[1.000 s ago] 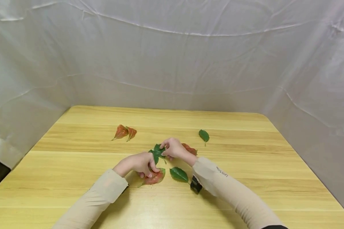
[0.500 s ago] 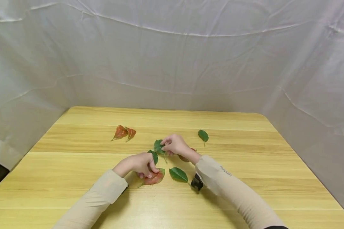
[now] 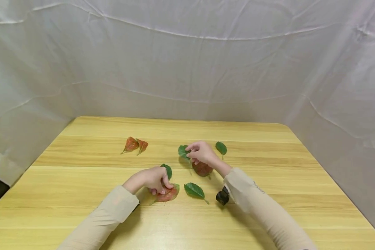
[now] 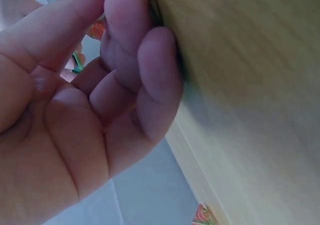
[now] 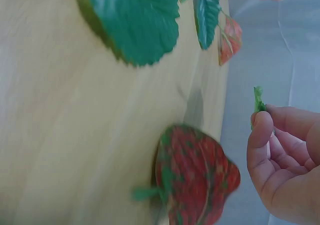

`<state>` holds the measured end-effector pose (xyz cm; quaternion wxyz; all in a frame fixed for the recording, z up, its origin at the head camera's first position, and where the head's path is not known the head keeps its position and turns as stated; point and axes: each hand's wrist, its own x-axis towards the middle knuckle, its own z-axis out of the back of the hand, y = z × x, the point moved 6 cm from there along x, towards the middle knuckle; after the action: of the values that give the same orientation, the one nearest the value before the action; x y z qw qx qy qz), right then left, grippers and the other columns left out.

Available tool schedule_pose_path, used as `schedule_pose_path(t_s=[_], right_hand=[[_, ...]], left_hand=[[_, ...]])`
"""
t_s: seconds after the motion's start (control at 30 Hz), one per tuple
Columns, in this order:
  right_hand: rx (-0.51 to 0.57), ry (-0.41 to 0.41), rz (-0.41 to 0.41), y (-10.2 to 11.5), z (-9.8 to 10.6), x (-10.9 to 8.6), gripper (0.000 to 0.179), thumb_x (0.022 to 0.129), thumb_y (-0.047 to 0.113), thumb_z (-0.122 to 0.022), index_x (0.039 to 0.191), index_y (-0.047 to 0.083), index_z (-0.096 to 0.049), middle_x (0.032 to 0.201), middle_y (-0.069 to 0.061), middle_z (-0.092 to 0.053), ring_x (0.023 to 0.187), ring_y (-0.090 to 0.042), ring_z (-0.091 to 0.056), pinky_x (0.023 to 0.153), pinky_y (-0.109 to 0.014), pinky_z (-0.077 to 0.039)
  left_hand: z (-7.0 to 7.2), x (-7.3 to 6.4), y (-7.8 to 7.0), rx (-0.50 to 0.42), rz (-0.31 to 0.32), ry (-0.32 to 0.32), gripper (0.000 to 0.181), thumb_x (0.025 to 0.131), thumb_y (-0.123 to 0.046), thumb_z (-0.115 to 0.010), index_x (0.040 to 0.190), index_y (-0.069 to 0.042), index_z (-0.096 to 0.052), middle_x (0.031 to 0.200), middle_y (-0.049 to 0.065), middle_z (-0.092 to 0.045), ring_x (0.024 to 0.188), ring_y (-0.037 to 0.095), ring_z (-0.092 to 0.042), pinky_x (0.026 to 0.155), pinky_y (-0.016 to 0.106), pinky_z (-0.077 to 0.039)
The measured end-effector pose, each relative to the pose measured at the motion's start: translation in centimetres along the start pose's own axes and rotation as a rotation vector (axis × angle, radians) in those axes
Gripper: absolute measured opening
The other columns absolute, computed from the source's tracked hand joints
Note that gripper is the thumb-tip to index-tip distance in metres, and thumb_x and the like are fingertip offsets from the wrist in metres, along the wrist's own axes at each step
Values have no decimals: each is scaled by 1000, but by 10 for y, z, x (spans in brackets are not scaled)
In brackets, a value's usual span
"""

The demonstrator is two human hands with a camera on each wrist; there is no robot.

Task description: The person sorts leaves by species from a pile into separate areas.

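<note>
My right hand (image 3: 203, 152) pinches a green serrated leaf (image 3: 183, 152) between thumb and fingers, raised above the table. In the right wrist view that leaf (image 5: 258, 100) shows edge-on at the fingertips. Below this hand lies a reddish leaf (image 3: 202, 168), partly covered by it in the head view. My left hand (image 3: 151, 177) grips a red leaf with a green tip (image 3: 170, 195) low at the tabletop. Its fingers (image 4: 155, 80) are curled in the left wrist view, where the pinch point is out of frame. Another green leaf (image 3: 167, 170) peeks out behind the left hand.
On the wooden table (image 3: 253, 222), a green leaf (image 3: 194, 190) lies between the forearms. One more green leaf (image 3: 221, 148) lies at the back right, and two red leaves (image 3: 131, 144) sit together at the back left. A pale curtain (image 3: 187, 69) surrounds the table.
My right hand has lifted the green leaf away from the one by the left hand, moving right and farther back. More of the reddish leaf below it shows. The left hand stays put.
</note>
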<state>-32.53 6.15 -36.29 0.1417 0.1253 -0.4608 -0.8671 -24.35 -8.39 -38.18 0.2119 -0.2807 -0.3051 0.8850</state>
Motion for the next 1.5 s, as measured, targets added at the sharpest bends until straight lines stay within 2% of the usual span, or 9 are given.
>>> schedule_pose_path(t_s=[0.2,0.33,0.53,0.63,0.73,1.0,1.17,1.37,1.5], right_hand=[[15,-40,-16,-6,22,-4,20,81,0,-62,101,-3,-64,65,-9,-58,50,-16,-55,48,-29,-49],[45,-65,-20,-12,35,-6,22,82,-1,-61,103,-6,-62,65,-10,-58,52,-17,-56,53,-33,-51],[69,-112,-17,-22,53,-9,24,83,-2,-59,106,-8,-61,69,-11,-59,68,-36,-60,62,-43,-51],[76,-132,-30,-26,61,-12,24,84,-2,-58,107,-9,-60,71,-12,-60,74,-39,-59,65,-47,-50],[83,-141,-40,-29,70,-16,25,84,-3,-57,108,-10,-58,74,-13,-61,71,-36,-60,66,-47,-50],[105,-189,-64,-44,93,-20,27,84,-2,-57,110,-11,-56,79,-11,-60,60,-14,-57,62,-37,-52],[147,-203,-87,-56,104,-21,28,84,-4,-55,111,-13,-54,81,-13,-60,60,-13,-57,62,-34,-52],[158,-242,-126,-71,118,-23,30,83,-6,-55,112,-14,-52,91,-22,-59,61,-15,-59,59,-28,-52],[174,-257,-152,-80,126,-24,31,83,-6,-54,113,-15,-51,93,-23,-59,59,-13,-58,58,-27,-52]], left_hand=[[-1,-1,-1,5,17,-30,24,72,6,-68,92,-7,-72,85,2,-65,36,10,-44,39,20,-41],[-1,0,0,11,-6,-29,24,72,7,-68,92,-5,-71,84,4,-66,36,10,-45,40,20,-42],[-1,-1,-2,14,-4,-27,23,72,7,-68,92,-5,-71,81,4,-65,37,9,-45,40,20,-42],[-1,-2,-3,8,-7,-23,23,73,7,-67,92,-4,-71,82,3,-65,37,9,-45,40,21,-43],[-1,-2,-3,4,-11,-22,23,73,8,-67,92,-3,-71,84,3,-65,37,9,-45,41,22,-44],[-1,-2,-3,4,-8,-25,23,73,8,-67,92,-4,-71,84,2,-64,37,8,-45,40,22,-43],[-1,-2,-3,7,-18,-23,23,73,8,-67,92,-3,-71,82,3,-64,37,8,-44,40,21,-42],[-2,-2,-3,9,-25,-21,23,73,8,-67,93,-3,-71,78,4,-64,37,8,-44,40,20,-42],[-2,-2,-2,6,-6,-26,24,73,8,-67,93,-3,-71,78,4,-64,36,9,-44,39,20,-41]])
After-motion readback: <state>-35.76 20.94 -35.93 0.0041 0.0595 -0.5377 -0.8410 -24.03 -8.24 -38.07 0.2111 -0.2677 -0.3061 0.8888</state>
